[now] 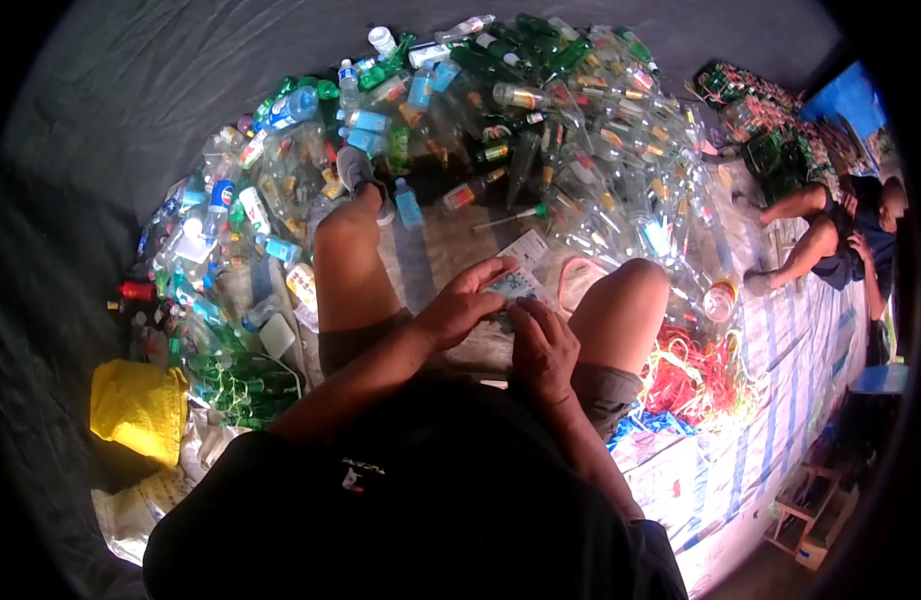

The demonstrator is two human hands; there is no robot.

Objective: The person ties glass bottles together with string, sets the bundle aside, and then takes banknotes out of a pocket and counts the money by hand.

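Observation:
Between my knees, my left hand (pixel 470 302) grips the left side of a small flat piece with a pale, green-and-white printed face (pixel 518 286); whether it is a packet or a card I cannot tell. My right hand (pixel 545 348) pinches its lower right edge, fingers curled and thumb hidden. Just beyond it, a white printed card or label (pixel 526 246) lies on the striped sheet (pixel 450 262). A small blue-labelled bottle (pixel 408 205) rests beside my left foot, farther out.
A large heap of plastic bottles (pixel 580 150) curves around in front. Tangled red and yellow strapping (pixel 690 375) lies right of my knee. A yellow sack (pixel 138 410) is at the left. Another person (pixel 830 225) sits at the far right, near a wooden stool (pixel 808 505).

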